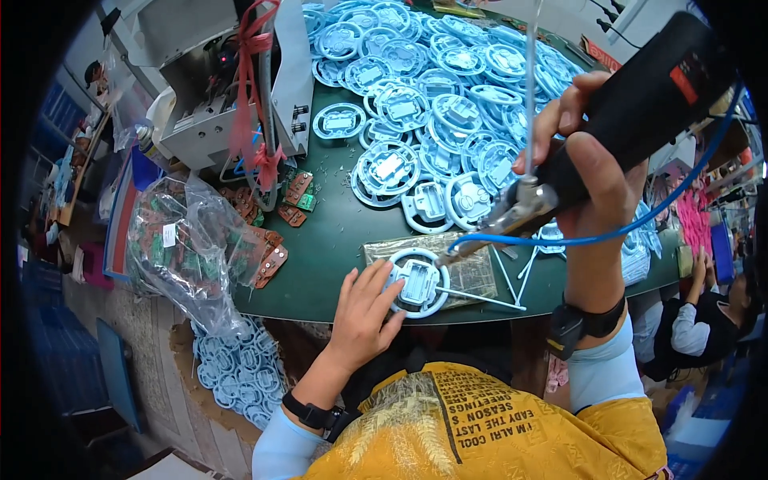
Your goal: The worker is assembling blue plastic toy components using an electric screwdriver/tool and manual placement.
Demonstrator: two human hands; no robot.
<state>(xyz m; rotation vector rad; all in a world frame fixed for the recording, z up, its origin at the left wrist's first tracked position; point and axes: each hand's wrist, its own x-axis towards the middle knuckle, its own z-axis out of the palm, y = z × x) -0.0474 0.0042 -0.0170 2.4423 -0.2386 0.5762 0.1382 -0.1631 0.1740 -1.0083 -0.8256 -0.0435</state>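
Note:
A light-blue plastic steering-wheel-shaped part (417,282) lies at the table's near edge, its open battery-box-like middle facing up. My left hand (364,314) grips its left side, fingers and thumb resting along the rim. In my right hand (598,172) is a black power screwdriver (640,108), fingers wrapped round its body. The tool slants down to the left, and its metal nose ends at the part's upper right rim. Whether the tip touches the part, I cannot tell. A flat, tape-covered pad (472,276) lies partly under the part.
A heap of similar light-blue parts (432,120) covers the far table. At left stand a grey machine (228,120) and a clear bag (180,240) of circuit boards. More parts fill a box (240,372) below. A blue cable (608,236) loops from the tool; another person (692,328) sits at right.

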